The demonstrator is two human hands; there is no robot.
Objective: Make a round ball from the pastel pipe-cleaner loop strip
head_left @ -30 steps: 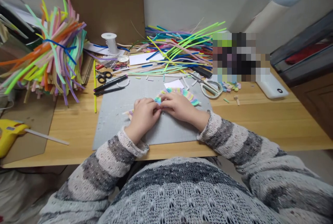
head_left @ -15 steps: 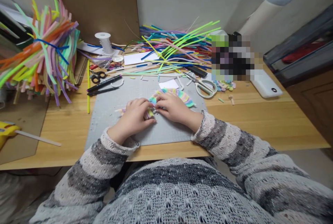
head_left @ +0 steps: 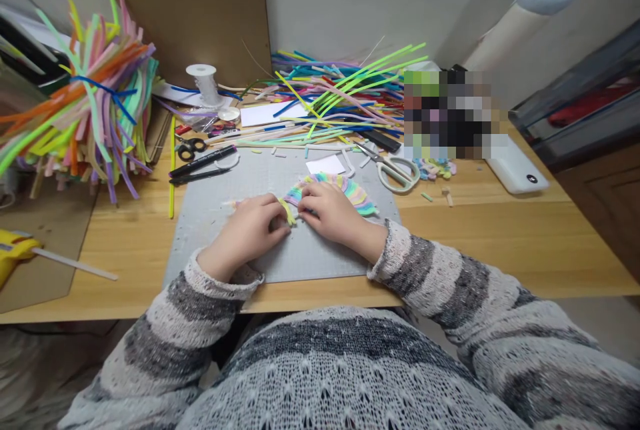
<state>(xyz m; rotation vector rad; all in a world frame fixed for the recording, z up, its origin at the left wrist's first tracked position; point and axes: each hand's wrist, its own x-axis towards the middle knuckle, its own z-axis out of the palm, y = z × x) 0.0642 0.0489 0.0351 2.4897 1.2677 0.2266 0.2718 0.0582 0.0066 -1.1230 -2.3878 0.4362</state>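
Both my hands rest on a grey cutting mat (head_left: 320,253) on a wooden desk. My left hand (head_left: 250,230) is closed in a pinch on the left end of a pastel pipe-cleaner coil (head_left: 345,188), where a yellow bit sticks out. My right hand (head_left: 330,211) lies over the coil's middle with its fingers pressed together on it. The coil's pink, green and blue ruffled arc shows beyond my right hand's knuckles.
A heap of loose pipe cleaners (head_left: 340,93) lies at the back, a bundled bunch (head_left: 85,117) at left. White-handled scissors (head_left: 395,167), small black scissors (head_left: 189,147), black pens (head_left: 203,162), a thread spool (head_left: 203,82), a white power bank (head_left: 515,173), a yellow glue gun (head_left: 15,253) surround the mat.
My left hand has slid slightly left and drawn a yellow end out of the coil. My right hand stays on the coil. The view shifted a little.
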